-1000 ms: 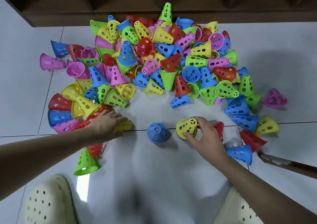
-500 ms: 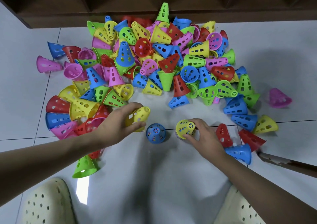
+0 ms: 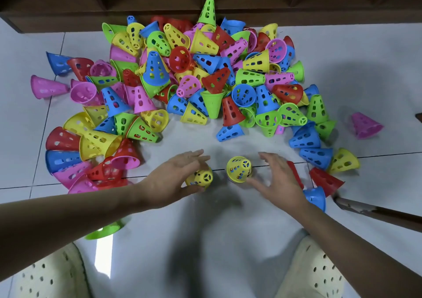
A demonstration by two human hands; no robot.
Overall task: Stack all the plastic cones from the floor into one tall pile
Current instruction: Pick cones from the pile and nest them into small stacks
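Note:
A big heap of perforated plastic cones (image 3: 205,80) in yellow, blue, green, red and pink lies on the white tiled floor. Two upright yellow cones stand in front of it. My left hand (image 3: 173,179) holds the left yellow cone (image 3: 201,177) between thumb and fingers; this cone sits over the blue cone that stood there, which is now almost hidden. My right hand (image 3: 278,179) hovers with spread fingers just right of the other yellow cone (image 3: 238,168), not gripping it.
Loose cones lie left of my left arm and right of my right hand, among them a red one (image 3: 326,181) and a blue one (image 3: 316,198). A dark wooden shelf base (image 3: 205,3) bounds the heap at the back. A wooden stick (image 3: 376,213) lies at right. My pale shoes (image 3: 52,275) are at the bottom.
My left hand picked a yellow cone from the left pile, carried it right and set it over the blue cone. My right hand let go of its yellow cone and spread its fingers.

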